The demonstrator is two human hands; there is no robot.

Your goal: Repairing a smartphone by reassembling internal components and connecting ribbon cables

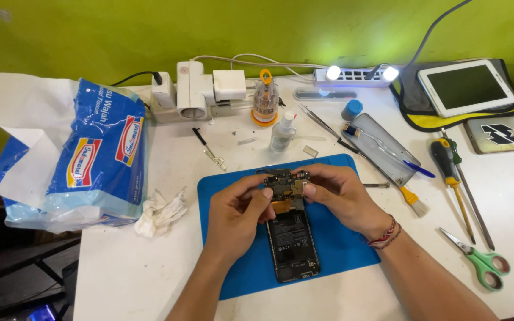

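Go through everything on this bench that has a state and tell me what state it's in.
phone: back cover off, lying on the blue mat
circuit board: held by left hand and right hand
tablet: screen dark
scissors: closed
tissue pack: open
clip lamps: lit

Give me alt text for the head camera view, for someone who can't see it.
Two bare hands, left hand and right hand, pinch a small circuit board above an opened phone lying on a blue mat. Around it on the white table lie screwdrivers, green scissors, a small brush, a tissue pack and a tablet.
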